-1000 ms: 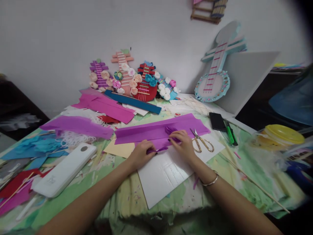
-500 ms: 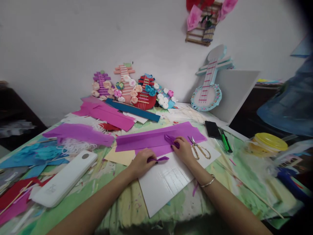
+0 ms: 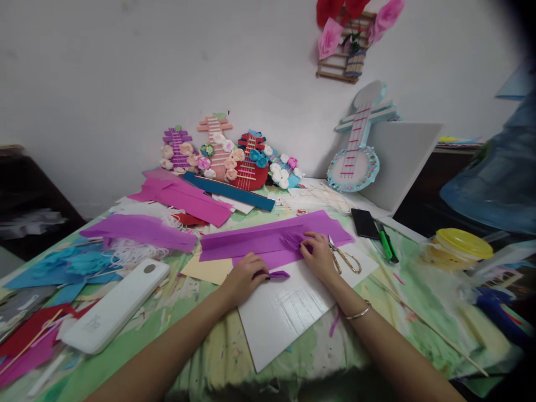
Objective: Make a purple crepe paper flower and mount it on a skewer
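Observation:
My left hand (image 3: 249, 276) pinches a small folded purple paper strip (image 3: 280, 274) over the white board (image 3: 288, 312). Farther right, my right hand (image 3: 317, 252) has thumb and finger closed on a loose purple paper piece (image 3: 291, 241), which looks slightly blurred. Behind both hands lies a long sheet of purple crepe paper (image 3: 251, 237) with a folded edge. Gold-handled scissors (image 3: 348, 259) rest just right of my right hand, their blades partly hidden by it. A beige sheet (image 3: 207, 269) sticks out to the left under the purple paper.
Decorated paper guitars (image 3: 251, 167) lean at the wall, with a larger pale blue one (image 3: 354, 162) at right. A white power bank (image 3: 117, 307) lies left among coloured scraps. A black phone-like slab (image 3: 365, 223), a green cutter (image 3: 385, 243), a thin stick (image 3: 435, 326) and a yellow-lidded tub (image 3: 463, 245) are at right.
The head view has tilted up, showing more of the wall decoration. My right hand's purple piece has shifted slightly and spread. My left hand keeps its strip in nearly the same place.

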Demonstrator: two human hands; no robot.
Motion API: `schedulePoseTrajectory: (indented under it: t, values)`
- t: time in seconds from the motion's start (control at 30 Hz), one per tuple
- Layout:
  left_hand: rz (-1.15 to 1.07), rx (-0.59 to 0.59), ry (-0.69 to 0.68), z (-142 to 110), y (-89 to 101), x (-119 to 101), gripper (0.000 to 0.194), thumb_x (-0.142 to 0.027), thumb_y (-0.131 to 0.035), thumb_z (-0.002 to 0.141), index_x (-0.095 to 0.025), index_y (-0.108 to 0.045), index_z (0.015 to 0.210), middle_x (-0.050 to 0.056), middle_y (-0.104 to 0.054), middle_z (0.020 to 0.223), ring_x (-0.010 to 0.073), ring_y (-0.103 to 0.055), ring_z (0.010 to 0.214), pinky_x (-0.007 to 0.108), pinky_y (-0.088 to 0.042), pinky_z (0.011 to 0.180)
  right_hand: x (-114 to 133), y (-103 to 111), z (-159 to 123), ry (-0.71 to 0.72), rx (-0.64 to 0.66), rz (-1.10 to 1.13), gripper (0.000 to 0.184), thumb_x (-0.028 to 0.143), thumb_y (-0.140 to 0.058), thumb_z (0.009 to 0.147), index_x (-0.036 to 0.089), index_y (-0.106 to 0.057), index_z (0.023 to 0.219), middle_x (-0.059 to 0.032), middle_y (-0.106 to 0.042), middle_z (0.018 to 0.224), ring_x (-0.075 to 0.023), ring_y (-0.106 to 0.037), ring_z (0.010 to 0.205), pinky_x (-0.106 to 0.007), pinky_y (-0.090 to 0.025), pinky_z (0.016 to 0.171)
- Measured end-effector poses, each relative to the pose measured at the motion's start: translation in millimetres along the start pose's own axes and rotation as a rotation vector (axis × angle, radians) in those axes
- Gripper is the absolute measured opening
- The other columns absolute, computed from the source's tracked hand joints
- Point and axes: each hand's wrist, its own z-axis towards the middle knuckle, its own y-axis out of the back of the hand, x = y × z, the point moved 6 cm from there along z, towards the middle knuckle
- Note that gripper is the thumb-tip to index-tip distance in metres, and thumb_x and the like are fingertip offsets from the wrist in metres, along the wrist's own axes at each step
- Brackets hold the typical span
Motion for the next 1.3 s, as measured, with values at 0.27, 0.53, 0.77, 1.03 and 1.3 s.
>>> schedulePoseTrajectory:
  t: [0.27,0.53,0.77,1.03,1.3]
  values:
    - [0.005,-0.003,-0.032,-1,-3.1,3,0.007,-0.015,-0.057,0.083,-0.017,-0.063,0.080,0.004,-0.061,0.085,0.0190,-0.052,0.086,0.032,-0.042,0.077,5,7,-1,0.008,-0.026,-0.059,0.019,0.013,-0.055,0.080,0.018,-0.072,0.074,-0.0092,-0.065,0.096,-0.0259,-0.047,0.097,-0.042,-0.037,0.085]
    - [0.019,0.008,-0.029,-1,-3.6,3,0.007,-0.015,-0.057,0.083,-0.017,-0.063,0.080,0.004,-0.062,0.084,0.0191,-0.053,0.085,0.032,-0.043,0.076,5,6,-2,0.017,0.073,-0.116,0.014,0.026,-0.062,0.078,0.020,-0.074,0.073,-0.0076,-0.066,0.098,-0.0271,-0.044,0.099,-0.042,-0.033,0.084]
    - [0.013,0.000,-0.040,-1,-2.9,1,0.008,-0.014,-0.057,0.083,-0.017,-0.064,0.081,0.004,-0.063,0.085,0.0191,-0.054,0.085,0.033,-0.044,0.077,1,3,-3,0.001,0.111,-0.097,0.015,0.013,-0.059,0.074,0.018,-0.073,0.075,-0.0080,-0.066,0.097,-0.0282,-0.044,0.098,-0.044,-0.032,0.084]
    - [0.031,-0.137,-0.101,-3,5.2,-2,0.010,-0.013,-0.058,0.081,-0.018,-0.067,0.081,0.007,-0.061,0.099,0.0207,-0.053,0.097,0.036,-0.045,0.085,22,3,-4,0.089,0.136,0.111,0.016,0.012,-0.057,0.081,0.018,-0.071,0.080,-0.0070,-0.066,0.091,-0.0222,-0.054,0.093,-0.038,-0.043,0.081]
    - [0.126,-0.196,-0.121,-5,6.8,-3,0.008,-0.015,-0.060,0.080,-0.017,-0.067,0.077,0.011,-0.051,0.131,0.0277,-0.042,0.124,0.048,-0.034,0.104,61,-17,-23,0.217,0.450,0.398,0.017,0.007,-0.053,0.083,0.017,-0.066,0.081,-0.0052,-0.065,0.086,-0.0189,-0.056,0.086,-0.034,-0.044,0.079]
